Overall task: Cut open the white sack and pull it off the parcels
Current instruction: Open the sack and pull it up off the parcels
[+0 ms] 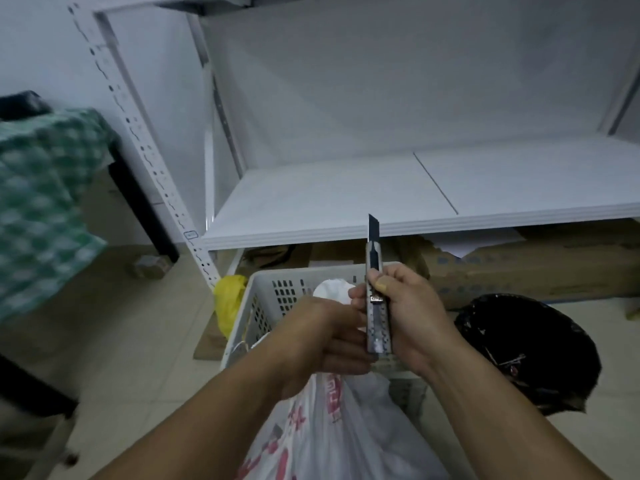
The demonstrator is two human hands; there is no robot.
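White sack: thin, glossy, semi-translucent plastic with red printing along one side, crumpled into soft folds. Gathered tight at the top into a bunched neck, spreading wide toward the bottom edge of the view. Lies partly over the near rim of a pale perforated basket. Not visibly cut. Utility knife: slim metal body, upright, dark blade extended and pointing up, just above the sack's neck. Parcels hidden; nothing distinct through the plastic.
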